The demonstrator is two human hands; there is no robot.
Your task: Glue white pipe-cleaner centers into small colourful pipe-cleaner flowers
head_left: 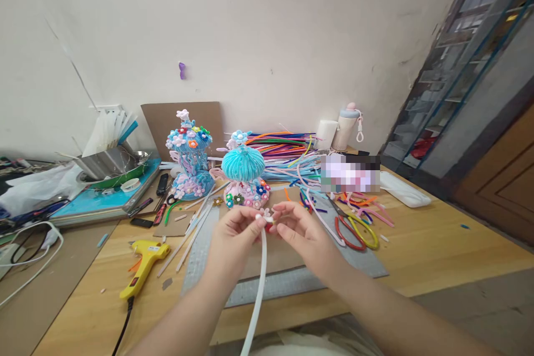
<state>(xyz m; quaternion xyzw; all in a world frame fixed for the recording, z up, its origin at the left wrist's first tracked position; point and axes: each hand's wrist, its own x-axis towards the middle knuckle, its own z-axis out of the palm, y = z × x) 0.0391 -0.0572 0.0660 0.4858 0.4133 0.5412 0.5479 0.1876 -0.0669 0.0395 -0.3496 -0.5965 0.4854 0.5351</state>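
Observation:
A white pipe cleaner runs from my fingers down toward the front edge of the table. Its upper end is bent into small loops, like part of a flower. My left hand pinches it between thumb and forefinger. Curled in from the other side, my right hand has its fingertips at the looped end. A bit of red shows just under the fingertips, too small to name. Beyond the hands stands a turquoise pipe-cleaner dome over a flowered base.
A similar flower-covered model stands left of the dome. On the left lies a yellow glue gun. Scissors with red and yellow handles rest at right on the grey cutting mat. Coloured pipe cleaners are heaped behind.

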